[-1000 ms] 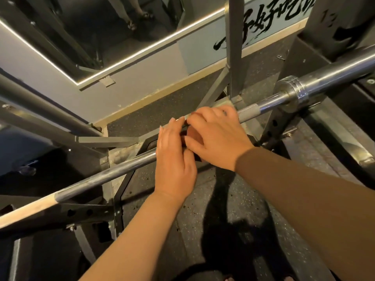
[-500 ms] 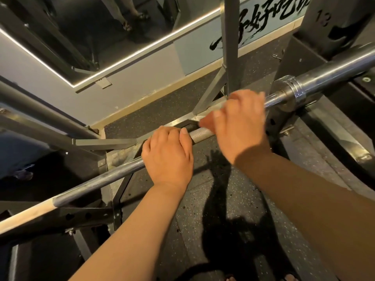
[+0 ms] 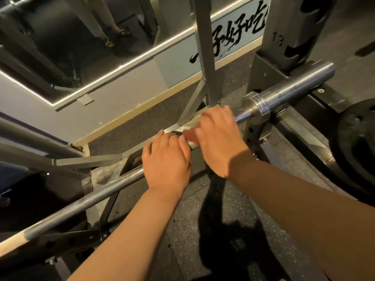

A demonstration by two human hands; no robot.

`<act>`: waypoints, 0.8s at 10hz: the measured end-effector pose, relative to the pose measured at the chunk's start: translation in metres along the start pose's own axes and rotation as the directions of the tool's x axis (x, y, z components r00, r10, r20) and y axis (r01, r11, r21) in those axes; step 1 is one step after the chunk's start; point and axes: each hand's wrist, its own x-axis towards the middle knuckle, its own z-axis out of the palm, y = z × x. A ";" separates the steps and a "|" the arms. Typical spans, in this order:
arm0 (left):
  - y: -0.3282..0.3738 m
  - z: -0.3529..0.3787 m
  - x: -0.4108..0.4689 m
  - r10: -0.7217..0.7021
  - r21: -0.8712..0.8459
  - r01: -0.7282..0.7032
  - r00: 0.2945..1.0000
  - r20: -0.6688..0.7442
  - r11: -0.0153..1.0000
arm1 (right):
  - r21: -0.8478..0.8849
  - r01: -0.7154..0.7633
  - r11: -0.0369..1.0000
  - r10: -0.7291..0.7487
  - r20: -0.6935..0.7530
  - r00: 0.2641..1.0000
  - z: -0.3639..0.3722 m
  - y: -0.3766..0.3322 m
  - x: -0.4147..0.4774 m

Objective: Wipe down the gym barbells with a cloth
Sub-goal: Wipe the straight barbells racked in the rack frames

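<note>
On dark metal rack (image 3: 253,138): long silver steel barbell (image 3: 101,192), near-left to far-right. L hand (image 3: 166,161) curls over shaft, prob. steadying vs roll. R hand (image 3: 219,136) wraps shaft just right, blurred; cloth underneath? can't tell.

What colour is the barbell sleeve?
The barbell sleeve is shiny silver metal, best seen in the head view.

The bar (image 3: 81,201) is silver grey, cream at its left end, with a bumpy crisscross patch. The floor (image 3: 182,230) is black with tiny white dots. The sign (image 3: 239,39) is pale blue with black writing. The round weight (image 3: 357,147) is black
</note>
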 end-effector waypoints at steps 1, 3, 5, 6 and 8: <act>0.018 -0.002 0.014 0.049 -0.015 -0.048 0.995 0.088 0.999 | -0.006 0.087 0.996 -0.087 0.071 0.994 -0.013 0.031 0.004; 0.021 -0.001 0.016 -0.013 0.027 0.010 0.994 0.109 1.000 | 0.182 -0.105 0.978 0.117 -0.056 0.992 -0.011 0.037 -0.008; 0.026 -0.005 0.014 -0.036 0.052 0.029 0.987 0.156 0.998 | 0.215 0.054 0.975 -0.027 -0.127 0.991 -0.011 0.051 -0.013; 0.028 -0.008 0.018 -0.059 0.058 0.049 0.979 0.194 0.997 | 0.210 0.061 0.976 -0.055 -0.032 0.998 -0.022 0.053 -0.013; 0.028 -0.011 0.018 -0.056 0.047 0.048 0.981 0.186 0.998 | 0.661 -0.178 0.729 0.217 0.023 0.976 -0.037 0.051 -0.023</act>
